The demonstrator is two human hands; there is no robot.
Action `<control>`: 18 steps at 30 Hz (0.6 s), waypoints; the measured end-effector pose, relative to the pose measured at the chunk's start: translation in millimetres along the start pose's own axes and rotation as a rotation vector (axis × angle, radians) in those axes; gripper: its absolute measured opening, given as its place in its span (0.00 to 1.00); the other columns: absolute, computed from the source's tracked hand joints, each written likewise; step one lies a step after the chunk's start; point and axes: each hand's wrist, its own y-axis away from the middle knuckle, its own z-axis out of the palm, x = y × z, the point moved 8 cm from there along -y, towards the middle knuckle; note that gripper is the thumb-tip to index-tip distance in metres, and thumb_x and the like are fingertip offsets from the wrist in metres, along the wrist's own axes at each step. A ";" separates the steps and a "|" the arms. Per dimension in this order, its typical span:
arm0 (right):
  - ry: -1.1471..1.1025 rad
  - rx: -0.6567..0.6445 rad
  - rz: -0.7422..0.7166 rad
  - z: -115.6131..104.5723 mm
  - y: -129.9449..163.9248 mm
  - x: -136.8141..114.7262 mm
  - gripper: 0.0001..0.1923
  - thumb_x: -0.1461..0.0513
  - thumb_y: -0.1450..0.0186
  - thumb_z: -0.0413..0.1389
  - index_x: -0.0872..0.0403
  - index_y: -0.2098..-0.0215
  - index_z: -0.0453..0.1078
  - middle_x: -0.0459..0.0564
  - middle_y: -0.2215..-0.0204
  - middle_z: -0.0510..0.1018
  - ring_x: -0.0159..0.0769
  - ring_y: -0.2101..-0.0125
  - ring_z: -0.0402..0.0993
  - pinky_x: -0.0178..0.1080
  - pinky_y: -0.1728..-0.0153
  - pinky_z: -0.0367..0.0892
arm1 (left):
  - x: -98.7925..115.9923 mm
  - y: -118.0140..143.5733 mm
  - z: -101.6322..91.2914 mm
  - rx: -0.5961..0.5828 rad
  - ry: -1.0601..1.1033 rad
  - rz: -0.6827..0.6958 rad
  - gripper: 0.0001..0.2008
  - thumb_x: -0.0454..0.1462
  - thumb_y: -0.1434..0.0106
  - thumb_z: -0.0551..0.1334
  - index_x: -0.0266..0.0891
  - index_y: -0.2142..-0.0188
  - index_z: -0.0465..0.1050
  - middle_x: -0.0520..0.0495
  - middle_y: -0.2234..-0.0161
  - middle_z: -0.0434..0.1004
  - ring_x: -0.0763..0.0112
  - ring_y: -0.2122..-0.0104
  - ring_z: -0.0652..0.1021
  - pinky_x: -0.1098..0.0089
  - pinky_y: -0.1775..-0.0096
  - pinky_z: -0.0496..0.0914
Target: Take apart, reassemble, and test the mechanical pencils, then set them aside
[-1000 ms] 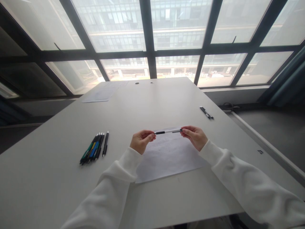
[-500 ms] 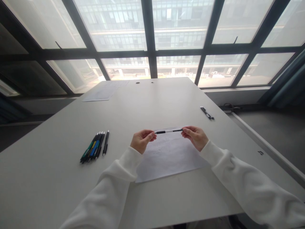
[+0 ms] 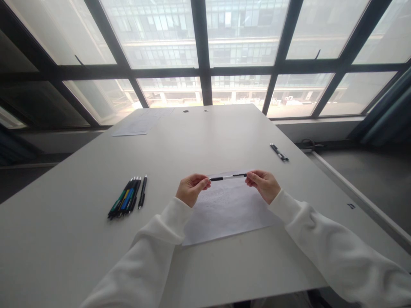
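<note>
A pen (image 3: 227, 177) with a black grip, a pale barrel and a black clip end is held level between my two hands. My left hand (image 3: 192, 188) pinches its tip end between thumb and fingers. At the clip end, my right hand (image 3: 263, 185) is closed on the pen in the same kind of pinch. Below the pen a sheet of paper (image 3: 229, 214) lies on the table, its top part bearing faint marks. Fingertips cover both ends of the pen.
On the left lies a row of several pens (image 3: 125, 199), with one black pen (image 3: 143, 192) beside it. Two pens (image 3: 279, 152) rest near the table's right edge. More paper (image 3: 135, 123) lies at the far left of the white table (image 3: 212, 145). Windows stand behind.
Almost nothing differs. The right end of the pen and my right fingertips have shifted very slightly to the right.
</note>
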 end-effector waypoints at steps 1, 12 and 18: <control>0.005 0.002 -0.001 -0.1 0.1 -0.2 0.14 0.53 0.49 0.61 0.57 0.75 0.72 0.49 0.80 0.75 0.30 0.79 0.67 0.36 0.75 0.63 | 0.1 0.1 -0.1 0.003 0.000 -0.001 0.15 0.44 0.53 0.66 0.33 0.71 0.72 0.44 0.76 0.77 0.69 0.76 0.76 0.66 0.69 0.73; 0.006 0.017 -0.003 -1.7 -0.6 0.4 0.13 0.54 0.49 0.61 0.57 0.75 0.73 0.50 0.79 0.75 0.31 0.78 0.68 0.36 0.75 0.64 | -2.1 0.1 1.7 -0.029 -0.006 0.004 0.14 0.41 0.55 0.68 0.33 0.71 0.73 0.47 0.77 0.76 0.70 0.76 0.76 0.68 0.70 0.72; -0.048 0.012 -0.022 -1.2 -1.5 1.6 0.14 0.56 0.51 0.63 0.56 0.69 0.73 0.50 0.76 0.77 0.34 0.74 0.72 0.40 0.68 0.66 | 0.4 0.2 1.0 -0.018 -0.030 0.009 0.14 0.41 0.55 0.67 0.33 0.71 0.73 0.46 0.77 0.76 0.69 0.76 0.76 0.67 0.69 0.72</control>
